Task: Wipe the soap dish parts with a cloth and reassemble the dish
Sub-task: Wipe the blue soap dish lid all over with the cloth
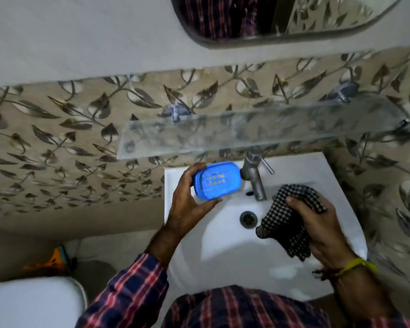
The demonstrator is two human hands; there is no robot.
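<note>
While left hand (pixel 187 200) pinches blue soap dish (pixel 217 182) at its near end over the sink (pixel 223 256) | right hand (pixel 317 223) bunches checked cloth (pixel 284 223), well apart | dish: light, rigid, likely slick; hold by edges.

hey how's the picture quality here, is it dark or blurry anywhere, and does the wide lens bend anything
Head view: dim overall, the white sink brightest, with soft shadows of the arms across it; motion blur smears the glass shelf and leaf tiles; the wide lens bows the shelf and wall edge; the blue soap dish in the left hand and the checked cloth stay readable.
</note>
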